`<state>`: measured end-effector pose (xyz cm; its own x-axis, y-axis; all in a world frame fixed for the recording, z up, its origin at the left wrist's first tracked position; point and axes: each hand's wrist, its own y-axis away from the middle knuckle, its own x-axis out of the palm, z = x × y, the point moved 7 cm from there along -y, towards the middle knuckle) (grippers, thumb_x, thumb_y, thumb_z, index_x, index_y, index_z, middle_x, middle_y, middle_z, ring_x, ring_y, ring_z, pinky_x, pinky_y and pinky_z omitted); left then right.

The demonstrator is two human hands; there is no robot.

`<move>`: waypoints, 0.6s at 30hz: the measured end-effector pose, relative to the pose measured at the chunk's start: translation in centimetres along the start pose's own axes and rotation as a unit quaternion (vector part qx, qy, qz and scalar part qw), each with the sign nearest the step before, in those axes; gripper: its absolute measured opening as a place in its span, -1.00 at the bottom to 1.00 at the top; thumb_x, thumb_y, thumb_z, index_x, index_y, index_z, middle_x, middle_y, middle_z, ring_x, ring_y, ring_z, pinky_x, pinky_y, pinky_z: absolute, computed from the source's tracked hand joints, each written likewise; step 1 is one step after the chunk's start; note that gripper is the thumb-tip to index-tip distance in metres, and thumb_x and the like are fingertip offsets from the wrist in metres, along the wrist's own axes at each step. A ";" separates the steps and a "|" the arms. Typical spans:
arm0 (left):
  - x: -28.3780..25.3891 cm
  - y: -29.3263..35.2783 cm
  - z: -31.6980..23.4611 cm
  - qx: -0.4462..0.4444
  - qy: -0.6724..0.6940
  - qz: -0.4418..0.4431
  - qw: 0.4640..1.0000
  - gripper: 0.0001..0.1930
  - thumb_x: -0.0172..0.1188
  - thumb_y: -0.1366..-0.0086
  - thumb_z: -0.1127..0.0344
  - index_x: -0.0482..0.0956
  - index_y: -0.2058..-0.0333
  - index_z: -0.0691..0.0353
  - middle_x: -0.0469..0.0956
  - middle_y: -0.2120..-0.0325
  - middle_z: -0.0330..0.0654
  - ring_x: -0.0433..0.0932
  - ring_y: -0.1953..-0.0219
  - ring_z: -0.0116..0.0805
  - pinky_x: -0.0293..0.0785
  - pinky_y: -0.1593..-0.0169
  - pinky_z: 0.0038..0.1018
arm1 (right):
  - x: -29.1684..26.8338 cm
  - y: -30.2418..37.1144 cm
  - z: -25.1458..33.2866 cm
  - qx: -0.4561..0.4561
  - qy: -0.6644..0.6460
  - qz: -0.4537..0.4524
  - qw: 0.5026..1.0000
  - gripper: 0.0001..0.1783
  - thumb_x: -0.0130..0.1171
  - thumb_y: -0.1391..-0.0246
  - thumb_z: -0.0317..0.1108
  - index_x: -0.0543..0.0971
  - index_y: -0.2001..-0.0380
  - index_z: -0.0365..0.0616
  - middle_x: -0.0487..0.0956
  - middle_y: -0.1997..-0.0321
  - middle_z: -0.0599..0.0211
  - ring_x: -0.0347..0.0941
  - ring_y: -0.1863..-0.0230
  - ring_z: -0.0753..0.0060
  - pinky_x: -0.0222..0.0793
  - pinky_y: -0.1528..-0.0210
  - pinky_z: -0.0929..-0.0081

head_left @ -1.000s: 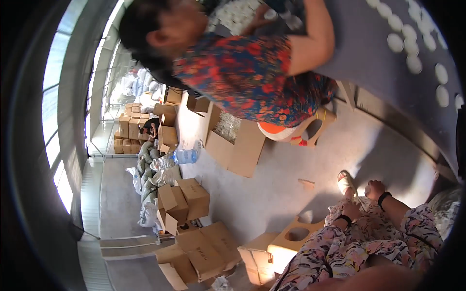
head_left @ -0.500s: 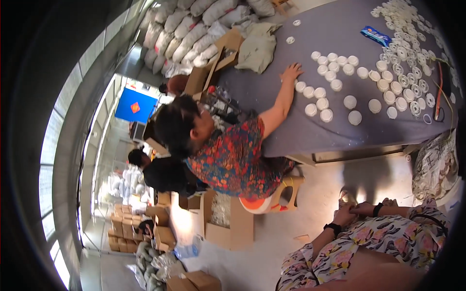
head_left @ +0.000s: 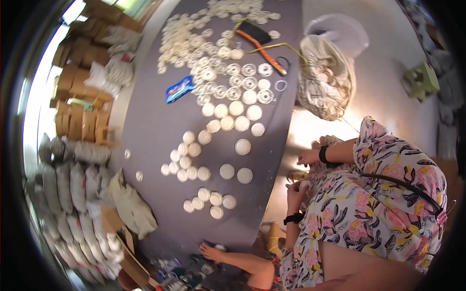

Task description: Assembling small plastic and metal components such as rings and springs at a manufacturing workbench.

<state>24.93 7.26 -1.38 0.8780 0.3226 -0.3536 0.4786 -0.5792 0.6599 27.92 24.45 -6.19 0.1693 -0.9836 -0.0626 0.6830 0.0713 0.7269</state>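
Note:
My left hand (head_left: 295,196), with a dark band at its wrist, is just off the table's edge in front of my flowered dress. Its fingers are curled, and a small pale spot shows at them that I cannot name. My right hand (head_left: 309,157), also banded, is a little farther up, fingers drawn together; what it holds, if anything, is hidden. Neither hand touches the table (head_left: 247,208). Nearest on its grey cloth are white round caps (head_left: 244,175), some stacked. Farther up lie pale spoked discs (head_left: 233,93) in a dense spread.
A blue packet (head_left: 179,89) and an orange strip (head_left: 262,48) with yellow cord lie among the discs. A cloth sack (head_left: 327,80) stands beside the table. Another person's hand (head_left: 211,253) rests at the near end. Filled sacks (head_left: 77,184) and cartons (head_left: 82,121) line the left.
My view has turned toward the table and its far discs. My hands, together before, are now apart. The other person now shows only at the bottom edge.

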 end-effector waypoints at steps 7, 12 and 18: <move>-6.5 -4.7 -7.3 -0.036 0.205 -0.038 0.977 -0.66 0.26 -0.10 0.15 0.54 0.35 0.37 0.51 0.53 -0.22 0.44 0.49 -0.52 0.34 0.41 -0.59 | -11.0 1.7 -3.0 0.010 -0.092 -0.267 0.959 -0.57 0.01 -0.03 -0.07 0.53 0.26 -0.24 0.57 0.49 0.14 0.49 0.52 0.39 0.40 0.40 0.37; -10.7 -7.3 -15.1 0.150 -0.085 -0.118 0.978 -0.53 0.33 0.02 0.24 0.43 0.14 0.31 0.34 0.23 0.02 0.41 0.19 -0.11 0.36 0.15 -0.32 | -22.2 6.1 0.1 -0.038 -0.060 -0.470 0.880 -0.63 -0.07 -0.03 -0.11 0.50 0.33 -0.21 0.52 0.48 0.01 0.45 0.42 0.03 0.34 0.31 0.23; -15.7 -10.2 -21.6 0.238 -0.088 -0.205 0.945 -0.51 0.31 0.03 0.34 0.40 0.08 0.30 0.33 0.24 -0.03 0.40 0.23 -0.14 0.35 0.11 -0.31 | -29.1 8.1 4.7 -0.052 -0.178 -0.589 0.787 -0.63 -0.05 -0.10 -0.09 0.53 0.46 -0.19 0.46 0.66 0.27 0.39 0.59 0.50 0.29 0.48 0.49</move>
<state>6.12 24.28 11.75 0.5852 0.4885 -0.6472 0.6920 -0.7169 0.0845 25.19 52.87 4.68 -0.8210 -0.3614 -0.4420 0.2757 -0.9289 0.2473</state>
